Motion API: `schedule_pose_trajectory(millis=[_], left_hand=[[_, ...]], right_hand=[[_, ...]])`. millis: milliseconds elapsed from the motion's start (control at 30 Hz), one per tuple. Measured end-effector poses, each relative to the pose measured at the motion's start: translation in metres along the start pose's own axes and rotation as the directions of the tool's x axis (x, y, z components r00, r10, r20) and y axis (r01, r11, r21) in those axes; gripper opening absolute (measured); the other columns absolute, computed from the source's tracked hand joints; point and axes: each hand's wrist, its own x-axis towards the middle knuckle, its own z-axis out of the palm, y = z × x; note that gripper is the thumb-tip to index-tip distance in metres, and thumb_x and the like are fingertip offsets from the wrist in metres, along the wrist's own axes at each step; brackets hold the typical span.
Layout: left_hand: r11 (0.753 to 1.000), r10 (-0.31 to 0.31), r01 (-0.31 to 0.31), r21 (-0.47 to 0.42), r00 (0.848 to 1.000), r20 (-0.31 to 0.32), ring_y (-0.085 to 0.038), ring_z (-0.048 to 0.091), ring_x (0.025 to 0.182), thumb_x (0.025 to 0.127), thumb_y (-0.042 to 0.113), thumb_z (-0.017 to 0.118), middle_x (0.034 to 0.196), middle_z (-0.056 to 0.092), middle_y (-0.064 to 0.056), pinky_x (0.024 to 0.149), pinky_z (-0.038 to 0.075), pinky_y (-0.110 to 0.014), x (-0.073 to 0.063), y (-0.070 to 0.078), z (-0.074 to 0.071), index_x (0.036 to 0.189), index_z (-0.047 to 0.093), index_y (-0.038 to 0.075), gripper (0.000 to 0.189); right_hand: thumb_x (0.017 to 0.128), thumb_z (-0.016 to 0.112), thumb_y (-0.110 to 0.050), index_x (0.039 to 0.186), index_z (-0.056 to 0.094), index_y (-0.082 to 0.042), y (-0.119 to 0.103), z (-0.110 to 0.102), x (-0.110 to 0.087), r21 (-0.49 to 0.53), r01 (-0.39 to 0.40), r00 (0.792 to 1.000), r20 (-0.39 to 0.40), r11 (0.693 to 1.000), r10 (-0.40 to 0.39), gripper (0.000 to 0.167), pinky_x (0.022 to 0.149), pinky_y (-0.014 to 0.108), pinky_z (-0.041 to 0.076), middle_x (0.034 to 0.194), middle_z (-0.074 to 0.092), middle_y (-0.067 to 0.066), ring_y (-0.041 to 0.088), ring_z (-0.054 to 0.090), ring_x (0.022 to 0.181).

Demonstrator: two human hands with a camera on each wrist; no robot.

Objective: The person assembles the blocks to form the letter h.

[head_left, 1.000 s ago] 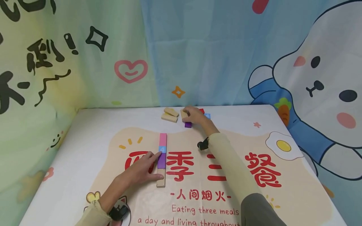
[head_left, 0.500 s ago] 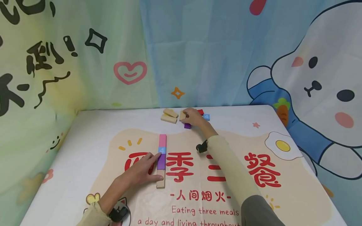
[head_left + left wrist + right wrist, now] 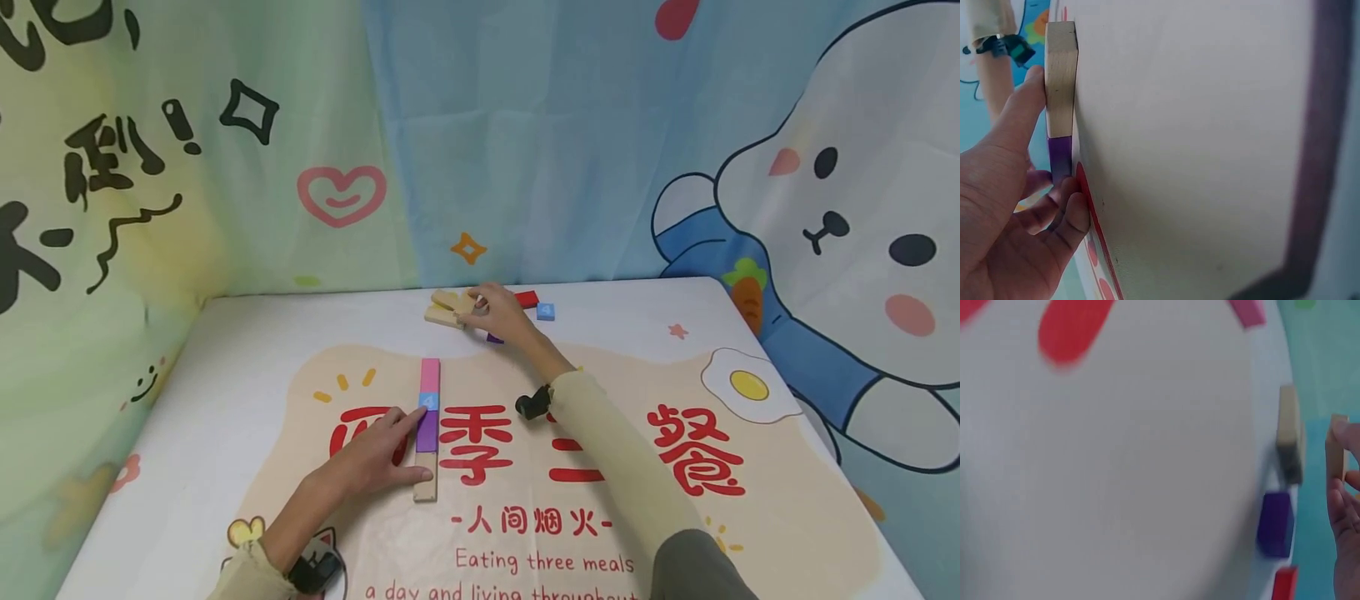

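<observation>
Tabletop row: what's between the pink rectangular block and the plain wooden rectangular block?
A light-blue square block marked 4, then a purple rectangular block, far to near. Shown in the head view.

A cartoon-printed curtain [image 3: 525,150] hangs behind a table [image 3: 622,317] bearing a printed egg [image 3: 750,385].

Cream sleeves [image 3: 611,454], black wrist cameras [image 3: 534,403]

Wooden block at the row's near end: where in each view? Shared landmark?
Head: wooden block lower centre, at the left hand's thumb.
Left wrist: upper left, right of the thumb.
Right wrist: not in it; the right hand holds another block.
Landmark: purple block against its end, in head and left wrist.
</observation>
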Motion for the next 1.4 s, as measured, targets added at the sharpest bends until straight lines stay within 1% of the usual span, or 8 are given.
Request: schedule_pose_trajectory(millis=[167, 333, 533, 667, 833, 1067, 1200, 1400], left_hand=[[1.000, -0.005, 0.005, 0.001, 1.000, -0.003, -0.007, 0.045, 0.092, 0.074, 0.057, 0.076, 0.109, 0.049, 0.003, 0.064, 0.045, -0.017, 0.000, 0.000, 0.000, 0.152, 0.033, 0.023, 0.095], [1.000, -0.004, 0.004, -0.005, 1.000, -0.005, -0.008, 0.046, 0.093, 0.074, 0.056, 0.076, 0.109, 0.049, 0.003, 0.065, 0.045, -0.017, 0.000, 0.001, 0.000, 0.152, 0.033, 0.023, 0.096], [1.000, -0.007, 0.007, -0.009, 1.000, -0.001, -0.008, 0.046, 0.094, 0.074, 0.056, 0.076, 0.111, 0.049, 0.002, 0.066, 0.045, -0.017, 0.000, 0.001, -0.001, 0.152, 0.032, 0.023, 0.096], [1.000, -0.011, 0.011, -0.005, 1.000, 0.006, -0.008, 0.046, 0.095, 0.074, 0.057, 0.076, 0.112, 0.049, 0.002, 0.068, 0.046, -0.018, 0.000, 0.000, -0.001, 0.153, 0.032, 0.024, 0.096], [1.000, -0.006, 0.006, -0.006, 1.000, 0.006, -0.008, 0.046, 0.095, 0.074, 0.058, 0.076, 0.113, 0.049, 0.002, 0.069, 0.047, -0.018, 0.000, -0.001, -0.001, 0.153, 0.032, 0.024, 0.096], [1.000, -0.008, 0.008, -0.017, 1.000, 0.008, -0.008, 0.047, 0.099, 0.074, 0.059, 0.075, 0.116, 0.050, 0.002, 0.073, 0.049, -0.019, -0.001, -0.003, 0.000, 0.153, 0.031, 0.024, 0.097], [1.000, -0.010, 0.010, -0.021, 1.000, 0.012, -0.009, 0.048, 0.101, 0.073, 0.059, 0.075, 0.117, 0.050, 0.002, 0.074, 0.050, -0.021, 0.000, -0.003, 0.000, 0.153, 0.031, 0.025, 0.097], [1.000, -0.015, 0.015, -0.013, 1.000, 0.011, -0.010, 0.048, 0.102, 0.074, 0.059, 0.075, 0.119, 0.050, 0.001, 0.075, 0.051, -0.021, 0.000, -0.002, -0.002, 0.152, 0.032, 0.024, 0.096]], right_hand=[[0.083, 0.077, -0.027, 0.125, 0.062, -0.003, -0.019, 0.007, -0.002, 0.049, 0.088, 0.994, 0.058, 0.995, -0.091, 0.050, 0.083, 0.030, 0.053, 0.116, 0.060, 0.012, 0.021, 0.061, 0.097], [0.083, 0.077, -0.024, 0.123, 0.063, -0.003, -0.033, 0.017, -0.003, 0.069, 0.187, 0.973, 0.123, 0.980, -0.194, 0.048, 0.083, 0.027, 0.053, 0.114, 0.062, 0.013, 0.021, 0.062, 0.096], [0.083, 0.077, -0.027, 0.124, 0.066, -0.006, -0.040, 0.027, -0.002, 0.019, 0.246, 0.945, 0.216, 0.969, -0.244, 0.047, 0.081, 0.022, 0.053, 0.121, 0.062, 0.012, 0.018, 0.064, 0.097], [0.083, 0.078, -0.027, 0.124, 0.066, -0.004, -0.042, 0.031, -0.003, 0.025, 0.273, 0.929, 0.254, 0.962, -0.271, 0.049, 0.082, 0.022, 0.054, 0.124, 0.062, 0.014, 0.021, 0.064, 0.099], [0.086, 0.075, -0.028, 0.126, 0.065, -0.006, -0.040, 0.032, -0.006, -0.011, 0.269, 0.920, 0.298, 0.963, -0.253, 0.046, 0.086, 0.022, 0.054, 0.129, 0.058, 0.016, 0.019, 0.064, 0.102], [0.088, 0.073, -0.028, 0.127, 0.064, -0.007, -0.035, 0.032, -0.007, -0.049, 0.229, 0.929, 0.310, 0.972, -0.203, 0.045, 0.090, 0.026, 0.053, 0.131, 0.057, 0.016, 0.019, 0.065, 0.106], [0.089, 0.072, -0.027, 0.128, 0.064, -0.008, -0.033, 0.033, -0.007, -0.061, 0.229, 0.927, 0.317, 0.972, -0.199, 0.044, 0.092, 0.029, 0.052, 0.131, 0.057, 0.017, 0.020, 0.064, 0.106], [0.090, 0.070, -0.027, 0.130, 0.063, -0.008, -0.032, 0.036, -0.005, -0.080, 0.237, 0.918, 0.344, 0.968, -0.196, 0.044, 0.095, 0.031, 0.051, 0.131, 0.055, 0.017, 0.021, 0.062, 0.108]])
